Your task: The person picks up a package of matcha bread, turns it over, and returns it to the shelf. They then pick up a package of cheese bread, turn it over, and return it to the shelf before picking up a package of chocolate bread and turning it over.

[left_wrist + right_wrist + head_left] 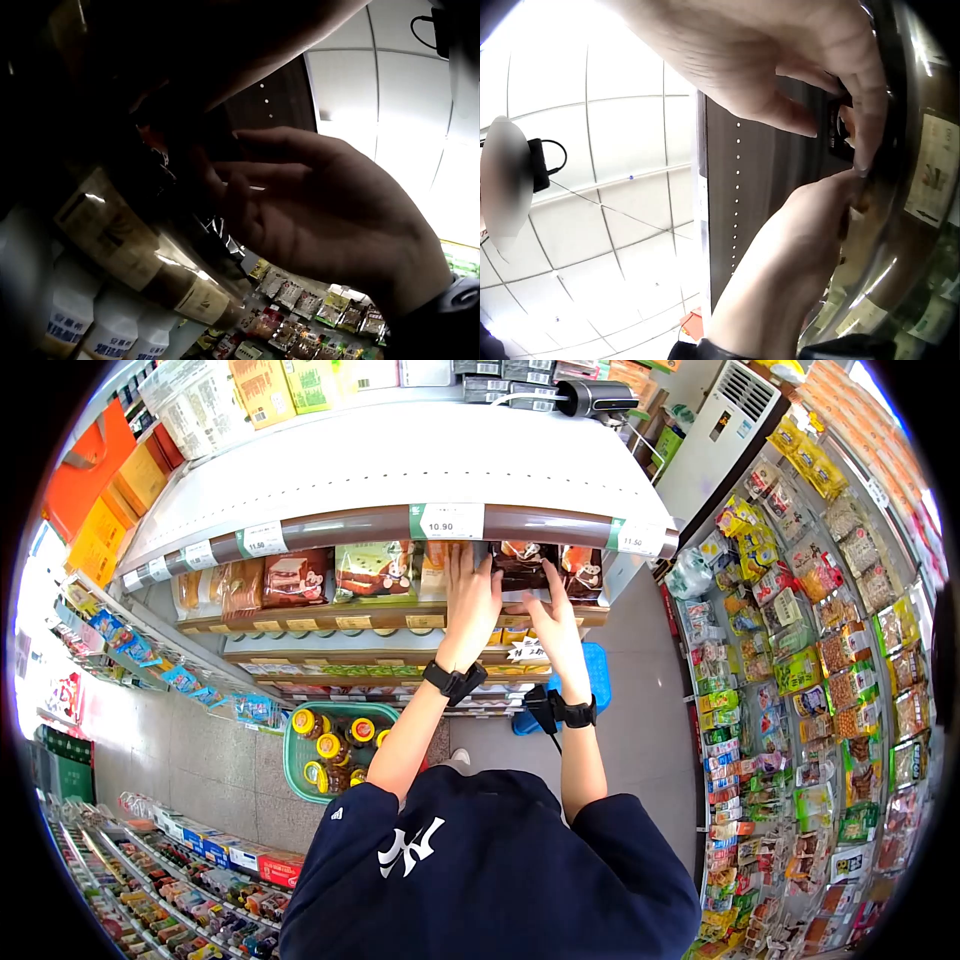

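Both hands reach into the shelf row of packaged snack cakes under the white top shelf. My left hand [470, 600] has its fingers extended against an orange-and-white pack [434, 567], fingertips partly hidden beneath the shelf lip. My right hand [556, 622] is beside it, fingers stretched out at a dark brown pack [518, 565] with a cartoon figure on it. In the right wrist view, the right hand's fingers [868, 112] lie over the front of that dark pack, and the left hand [795, 232] comes up close beneath. The left wrist view shows the right hand [322, 202] with loosely bent fingers.
A brown price rail [350, 525] with tags overhangs the packs. Left along the row lie a green pack [375, 572] and a red-brown pack [296, 578]. On the floor stand a green basket [292, 760] of yellow-lidded jars and a blue stool [597, 675]. Hanging snacks [800, 670] line the right.
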The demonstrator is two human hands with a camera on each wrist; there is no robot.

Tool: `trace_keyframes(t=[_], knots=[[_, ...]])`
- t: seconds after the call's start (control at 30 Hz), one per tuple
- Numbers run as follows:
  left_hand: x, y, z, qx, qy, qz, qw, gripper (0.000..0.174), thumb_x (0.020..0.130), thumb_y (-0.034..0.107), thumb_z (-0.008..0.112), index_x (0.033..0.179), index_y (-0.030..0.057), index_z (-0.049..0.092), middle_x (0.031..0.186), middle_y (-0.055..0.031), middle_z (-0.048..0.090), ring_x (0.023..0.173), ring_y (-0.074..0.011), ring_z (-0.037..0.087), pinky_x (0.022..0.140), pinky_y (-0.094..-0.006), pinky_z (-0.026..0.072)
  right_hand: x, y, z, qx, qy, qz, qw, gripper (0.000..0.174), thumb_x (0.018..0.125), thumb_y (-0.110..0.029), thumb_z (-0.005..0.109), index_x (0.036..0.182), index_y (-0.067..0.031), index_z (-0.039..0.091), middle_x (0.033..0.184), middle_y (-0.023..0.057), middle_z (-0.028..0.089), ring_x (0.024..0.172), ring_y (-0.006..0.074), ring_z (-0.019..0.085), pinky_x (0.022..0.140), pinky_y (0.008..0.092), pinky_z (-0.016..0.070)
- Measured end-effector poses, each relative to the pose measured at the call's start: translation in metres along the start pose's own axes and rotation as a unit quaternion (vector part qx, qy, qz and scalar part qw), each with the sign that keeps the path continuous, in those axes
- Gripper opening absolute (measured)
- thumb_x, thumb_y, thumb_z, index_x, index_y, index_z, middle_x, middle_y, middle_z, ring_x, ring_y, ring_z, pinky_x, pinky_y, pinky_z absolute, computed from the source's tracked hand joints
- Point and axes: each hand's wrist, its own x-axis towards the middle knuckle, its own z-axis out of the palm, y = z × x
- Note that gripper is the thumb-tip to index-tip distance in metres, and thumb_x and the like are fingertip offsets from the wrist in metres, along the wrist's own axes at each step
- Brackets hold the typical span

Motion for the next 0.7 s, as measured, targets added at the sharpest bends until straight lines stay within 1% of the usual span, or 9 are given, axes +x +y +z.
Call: trace_keyframes(t=[0.07, 0.1, 0.13, 0.27, 0.5, 0.57, 0.6, 0.63, 0.7], knots=[[0.004, -0.003, 0.005, -0.013, 0.011, 0.002, 1.0, 0.026, 0.085, 0.013, 0.059, 0.104, -0.0036, 0.063, 0.125, -0.0242, 0.049, 0.122, -0.0419, 0.04, 0.104, -0.0495, 0.0304, 0.007, 0.01, 0.002, 0.01, -0.004, -0.016, 1.0, 0.065, 0.089, -0.009, 0.054, 0.145, -0.0013, 0.02, 0.119, 0.0148, 0.052, 0.084, 0.0145, 0.063, 0.061, 0.0241, 0.0491], [0.008, -0.003, 0.006, -0.024, 0.025, 0.002, 0.999, 0.024, 0.084, 0.013, 0.06, 0.1, -0.0045, 0.064, 0.121, -0.0263, 0.049, 0.121, -0.0425, 0.039, 0.104, -0.0511, 0.0304, 0.01, 0.009, 0.004, -0.007, 0.009, -0.027, 1.0, 0.065, 0.089, -0.008, 0.054, 0.144, -0.0014, 0.02, 0.119, 0.0152, 0.052, 0.084, 0.0137, 0.062, 0.061, 0.0238, 0.0487], [0.011, -0.002, 0.006, -0.019, 0.027, 0.0, 0.999, 0.021, 0.083, 0.016, 0.061, 0.092, -0.0033, 0.063, 0.114, -0.0245, 0.052, 0.116, -0.0414, 0.043, 0.1, -0.0501, 0.0333, 0.015, 0.016, 0.004, -0.005, 0.013, -0.034, 0.999, 0.065, 0.089, -0.008, 0.054, 0.144, -0.0015, 0.02, 0.117, 0.015, 0.053, 0.083, 0.0138, 0.063, 0.06, 0.0238, 0.0488], [0.018, -0.001, 0.006, -0.019, 0.023, -0.018, 0.999, 0.018, 0.083, 0.016, 0.062, 0.084, -0.0021, 0.061, 0.105, -0.0218, 0.054, 0.106, -0.0399, 0.047, 0.096, -0.0486, 0.0352, 0.019, 0.013, 0.006, 0.02, 0.012, -0.009, 1.0, 0.064, 0.089, -0.007, 0.054, 0.144, -0.002, 0.022, 0.106, 0.0138, 0.059, 0.078, 0.0149, 0.064, 0.06, 0.0252, 0.0504], [0.028, -0.001, -0.001, -0.17, 0.032, -0.056, 0.983, 0.018, 0.089, 0.014, 0.055, 0.095, -0.0022, 0.06, 0.096, -0.0224, 0.058, 0.096, -0.0393, 0.053, 0.085, -0.0458, 0.0412, 0.015, -0.004, 0.005, 0.055, -0.001, -0.037, 0.998, 0.049, 0.09, -0.006, 0.052, 0.137, -0.0044, 0.036, 0.099, 0.0117, 0.061, 0.073, 0.0133, 0.064, 0.056, 0.0234, 0.0477], [0.032, 0.009, -0.014, -0.306, -0.032, -0.185, 0.933, 0.023, 0.094, 0.016, 0.05, 0.103, -0.0045, 0.055, 0.096, -0.0252, 0.059, 0.091, -0.0405, 0.055, 0.079, -0.0424, 0.0439, 0.011, -0.008, 0.004, 0.05, 0.003, -0.042, 0.998, 0.049, 0.09, -0.005, 0.052, 0.137, -0.0051, 0.036, 0.103, 0.0111, 0.06, 0.071, 0.0121, 0.063, 0.055, 0.0223, 0.0463], [0.031, 0.007, -0.015, -0.303, -0.059, -0.207, 0.928, 0.026, 0.097, 0.02, 0.048, 0.11, -0.0018, 0.054, 0.099, -0.0205, 0.062, 0.095, -0.0334, 0.059, 0.08, -0.0346, 0.0445, 0.008, -0.01, 0.004, 0.05, 0.004, -0.041, 0.998, 0.049, 0.09, -0.005, 0.052, 0.137, -0.0051, 0.036, 0.103, 0.0111, 0.06, 0.071, 0.0121, 0.063, 0.055, 0.0223, 0.0463], [0.03, 0.007, -0.015, -0.303, -0.06, -0.207, 0.928, 0.026, 0.097, 0.02, 0.048, 0.11, -0.0018, 0.054, 0.099, -0.0205, 0.062, 0.095, -0.0334, 0.059, 0.08, -0.0346, 0.0445, 0.005, -0.012, 0.005, 0.062, 0.036, -0.052, 0.996, 0.047, 0.09, -0.005, 0.052, 0.135, -0.0047, 0.04, 0.103, 0.0099, 0.061, 0.069, 0.0105, 0.061, 0.054, 0.0217, 0.0454], [0.024, 0.01, -0.019, -0.37, 0.027, -0.127, 0.92, 0.023, 0.097, 0.018, 0.048, 0.107, -0.0019, 0.053, 0.093, -0.0159, 0.06, 0.087, -0.0239, 0.057, 0.079, -0.0313, 0.0427, -0.002, -0.017, 0.003, 0.074, 0.068, -0.061, 0.993, 0.044, 0.09, -0.005, 0.052, 0.133, -0.0043, 0.043, 0.103, 0.0087, 0.061, 0.067, 0.0088, 0.059, 0.054, 0.0212, 0.0444]])
